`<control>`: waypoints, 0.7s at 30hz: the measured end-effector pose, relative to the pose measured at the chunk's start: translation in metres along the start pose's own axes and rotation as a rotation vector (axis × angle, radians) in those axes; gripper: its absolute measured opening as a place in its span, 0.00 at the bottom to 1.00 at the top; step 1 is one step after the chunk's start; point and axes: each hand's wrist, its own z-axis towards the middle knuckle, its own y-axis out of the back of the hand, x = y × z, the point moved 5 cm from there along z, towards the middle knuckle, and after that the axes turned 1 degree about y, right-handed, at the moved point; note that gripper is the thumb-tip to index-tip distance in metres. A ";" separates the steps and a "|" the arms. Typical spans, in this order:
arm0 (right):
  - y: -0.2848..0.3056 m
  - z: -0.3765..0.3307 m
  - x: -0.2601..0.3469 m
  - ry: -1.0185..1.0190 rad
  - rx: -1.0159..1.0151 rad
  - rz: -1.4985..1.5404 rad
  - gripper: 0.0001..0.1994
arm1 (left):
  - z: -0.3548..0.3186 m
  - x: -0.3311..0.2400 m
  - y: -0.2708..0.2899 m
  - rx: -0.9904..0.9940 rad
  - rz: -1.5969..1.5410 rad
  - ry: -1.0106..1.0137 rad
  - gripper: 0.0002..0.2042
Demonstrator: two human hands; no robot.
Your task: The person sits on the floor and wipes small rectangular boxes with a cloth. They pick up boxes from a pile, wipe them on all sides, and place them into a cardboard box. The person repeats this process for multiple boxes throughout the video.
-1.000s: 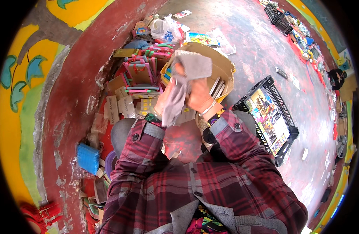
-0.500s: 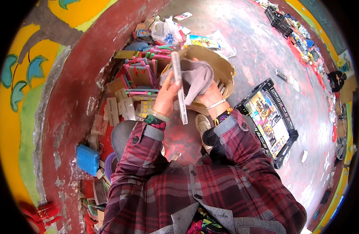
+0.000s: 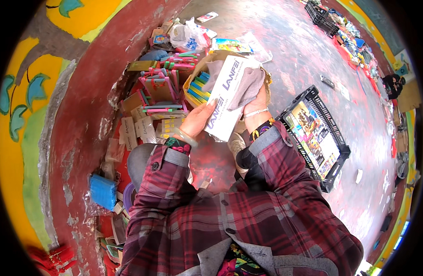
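Down and left of the fingers of the left hand [image 3: 197, 120], has a blue plastic-wrapped pack [image 3: 103, 189]. Just left of those fingers, has pale flat cartons [image 3: 144, 129] grouped together, marked with dark print, and beyond them pink-and-green framed boards [image 3: 161, 87] packed close, perhaps to save floor space. Just past the fingers, has an open cardboard box [image 3: 215, 56] containing slim yellow-and-blue strips [image 3: 198, 87], probably set near the knees for easy reach. Above it, pinches the left edge of a long white box [image 3: 227, 99], left thumb on top, other fingers hidden beneath, apparently for support without covering the lettering: bold dark capitals, printed twice along the face, with finer print alongside. Holds a grey cloth [image 3: 250, 85] in the right hand [image 3: 259, 103], draped over the fingers and against the white box's right side; with fingertips hidden, cannot tell how tightly curled. Well right of those fingers, has a black plastic crate [image 3: 328, 124] lined with a colourful printed sheet [image 3: 315, 142], wording too small to read.
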 end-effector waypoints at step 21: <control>-0.013 -0.043 -0.079 0.176 0.082 -1.020 0.20 | 0.005 -0.018 0.042 -0.374 -0.160 -0.396 0.13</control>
